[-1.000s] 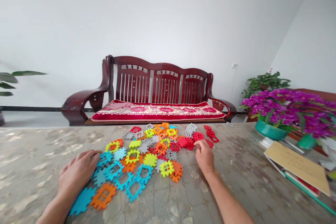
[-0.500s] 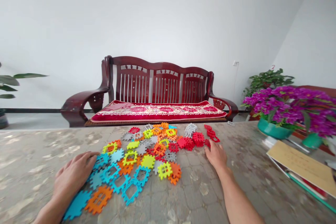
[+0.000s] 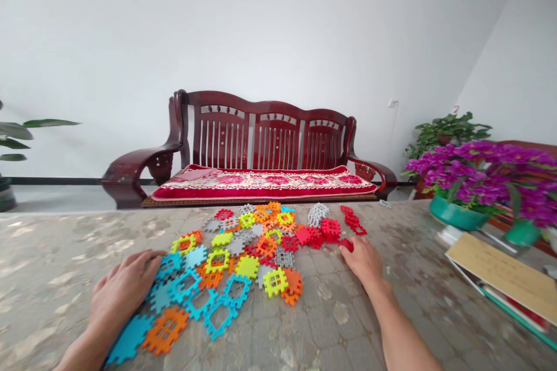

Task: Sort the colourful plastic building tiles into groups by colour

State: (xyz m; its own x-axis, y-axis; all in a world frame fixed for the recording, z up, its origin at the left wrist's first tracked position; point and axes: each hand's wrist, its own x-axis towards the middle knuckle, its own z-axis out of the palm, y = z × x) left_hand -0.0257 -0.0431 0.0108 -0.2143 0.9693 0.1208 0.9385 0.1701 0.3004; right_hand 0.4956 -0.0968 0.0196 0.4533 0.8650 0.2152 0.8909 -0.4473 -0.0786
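grey-brown patterned tabletop (image 3: pixel 331 324), bearing all pieces. solid blue toothed plastic square (image 3: pixel 129 339), near left, beside an orange four-pane toothed plastic square (image 3: pixel 165 330). left hand (image 3: pixel 122 290), palm down against blue toothed plastic pieces (image 3: pixel 162 297); fingers loosely extended, undersides hidden, grip cannot be told. right hand (image 3: pixel 363 258), fingers bent, tips at a red toothed plastic piece (image 3: pixel 347 244); pinched or merely touched, cannot be told. overlapping yellow-green, orange and grey pieces (image 3: pixel 248 267), between the hands. red cluster (image 3: pixel 329 228), just beyond the right fingertips. dark red wooden bench (image 3: pixel 277 148), behind the table.
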